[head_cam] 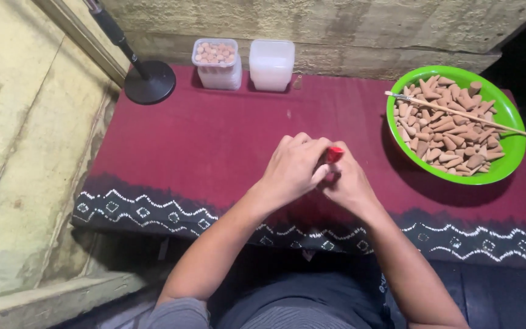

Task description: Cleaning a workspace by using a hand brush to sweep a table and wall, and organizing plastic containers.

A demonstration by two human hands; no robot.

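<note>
The person's left hand (290,167) and right hand (348,183) meet over the middle of the low desk covered in a maroon cloth with a white zigzag border (214,146). Between them sits a small bright red object (335,153), too hidden to identify; only its top shows above the knuckles. The left hand's grip is curled tight, fingers pressed together over the right hand, and the right hand's grip appears to pinch the red object, though most of its fingers are covered.

Taking the red object as the landmark: to its right, near the desk's edge, stands a round lime-green plastic bowl (506,116) heaped with brown clay-coloured cones (448,131), a thin wooden-handled brush (458,113) lying across them. Beyond the red object, by the wall, are a clear plastic tub holding pinkish round pieces (216,61) and, just beside it, a stack of empty translucent white tubs (271,64). Beyond and to the left is a black round stand base with a slanting pole (149,82).

As a judgement, the red object could slip from so small a pinch and roll off the near edge into the lap. A wide right elbow could also nudge the bowl, spilling cones or tipping the brush out
</note>
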